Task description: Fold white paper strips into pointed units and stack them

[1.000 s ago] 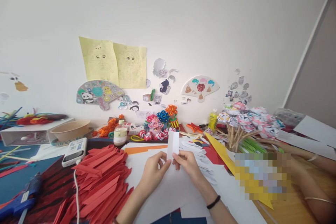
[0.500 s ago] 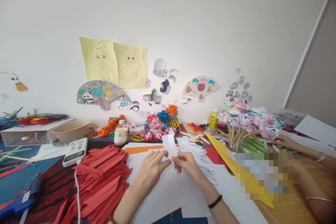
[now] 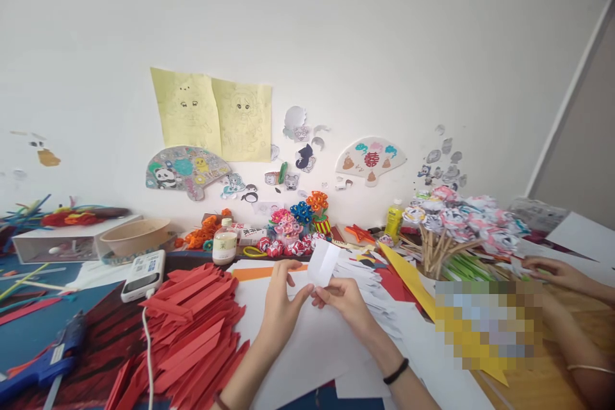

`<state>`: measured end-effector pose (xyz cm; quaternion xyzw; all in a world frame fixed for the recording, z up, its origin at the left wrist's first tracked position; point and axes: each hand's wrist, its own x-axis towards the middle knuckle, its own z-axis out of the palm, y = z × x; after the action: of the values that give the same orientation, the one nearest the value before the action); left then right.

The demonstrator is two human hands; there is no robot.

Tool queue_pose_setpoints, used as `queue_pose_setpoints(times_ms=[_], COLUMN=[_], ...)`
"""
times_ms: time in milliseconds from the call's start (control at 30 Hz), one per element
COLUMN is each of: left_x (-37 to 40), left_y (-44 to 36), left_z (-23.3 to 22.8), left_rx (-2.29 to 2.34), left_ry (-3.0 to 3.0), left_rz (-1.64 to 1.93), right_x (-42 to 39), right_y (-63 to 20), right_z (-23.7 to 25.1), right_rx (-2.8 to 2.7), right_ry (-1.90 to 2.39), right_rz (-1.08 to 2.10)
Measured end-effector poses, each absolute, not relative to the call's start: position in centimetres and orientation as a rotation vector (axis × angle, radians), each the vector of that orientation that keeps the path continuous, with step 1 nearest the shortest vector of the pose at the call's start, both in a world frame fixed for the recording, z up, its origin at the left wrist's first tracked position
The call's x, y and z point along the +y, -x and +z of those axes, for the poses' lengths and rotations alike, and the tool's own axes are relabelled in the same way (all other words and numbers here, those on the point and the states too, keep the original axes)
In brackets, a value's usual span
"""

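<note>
A small white paper strip [image 3: 323, 262] stands up tilted and slightly curved above the white sheets. My right hand [image 3: 343, 300] pinches its lower end between thumb and fingers. My left hand [image 3: 281, 301] is at the strip's left; its thumb reaches the lower edge close to my right fingertips, while its other fingers are raised apart from the paper. Beneath both hands lies a large white sheet [image 3: 302, 352]. A pile of folded red paper strips [image 3: 192, 333] lies left of my left hand, and loose white strips [image 3: 365, 288] are spread beyond my right hand.
A bottle [image 3: 224, 242] and a white device with a cable [image 3: 144, 275] stand at the left, beyond a blue glue gun [image 3: 52, 359]. Paper flowers on sticks [image 3: 446, 224] stand at the right, near a yellow sheet [image 3: 413, 282]. Another person's hand [image 3: 552, 269] works there.
My left fingers have lifted off the strip and spread from the thumb. The strip now leans right and curves. The other person's hand has also shifted, and the view has turned slightly left.
</note>
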<state>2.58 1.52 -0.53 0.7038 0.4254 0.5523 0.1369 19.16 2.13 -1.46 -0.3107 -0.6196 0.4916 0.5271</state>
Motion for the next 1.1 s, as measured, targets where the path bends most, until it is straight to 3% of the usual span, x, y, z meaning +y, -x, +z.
queue_pose_setpoints(times_ms=[300, 600, 1100], left_x=[1.70, 1.61, 1.58], left_y=[-2.67, -2.71, -2.86], left_z=[-0.87, -0.63, -0.67], left_rx=[1.217, 1.235, 1.232], left_ry=[-1.912, -1.860, -1.843], left_rz=[1.539, 1.508, 1.473], right_x=[2.17, 2.22, 2.27], right_y=[-18.75, -18.72, -18.59], right_z=[-1.72, -1.32, -1.60], right_rx=[-1.467, -1.446, -1.459], right_ry=[0.730, 0.839, 0.813], right_rz=[1.265, 1.106, 1.147])
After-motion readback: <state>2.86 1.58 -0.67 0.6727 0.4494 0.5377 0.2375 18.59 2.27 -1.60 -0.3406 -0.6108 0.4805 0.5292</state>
